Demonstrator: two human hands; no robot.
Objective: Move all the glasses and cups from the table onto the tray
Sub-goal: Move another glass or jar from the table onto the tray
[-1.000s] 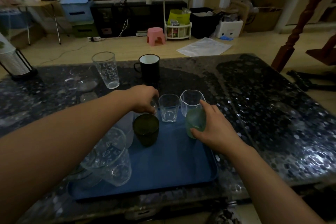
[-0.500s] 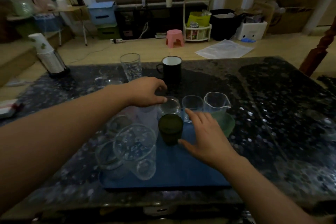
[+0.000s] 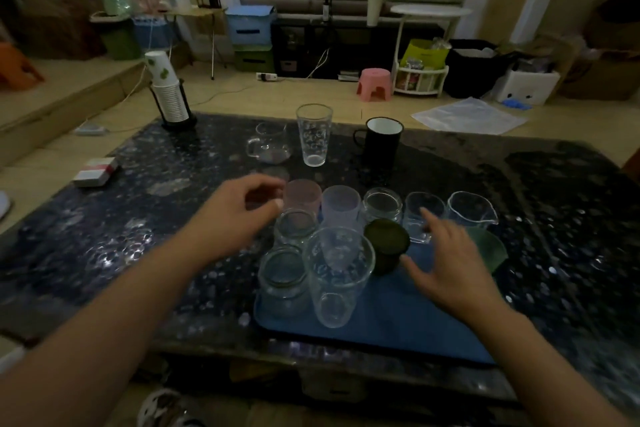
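While most glasses are crowded upright on the blue tray (image 3: 398, 319) at the table's near edge, a tall clear glass (image 3: 313, 140), a handled glass cup (image 3: 268, 147) and a black mug (image 3: 380, 146) are left beyond it. Nothing is held: the left hand (image 3: 239, 210) hangs loosely curled beside a pink cup (image 3: 302, 196), the right hand (image 3: 446, 265) spread above the tray.

The right hand (image 3: 446, 263) covers part of the green cup (image 3: 488, 250) and the blue tray (image 3: 398, 322). Motion blur smears its fingers. Both forearms leave the bottom edge.
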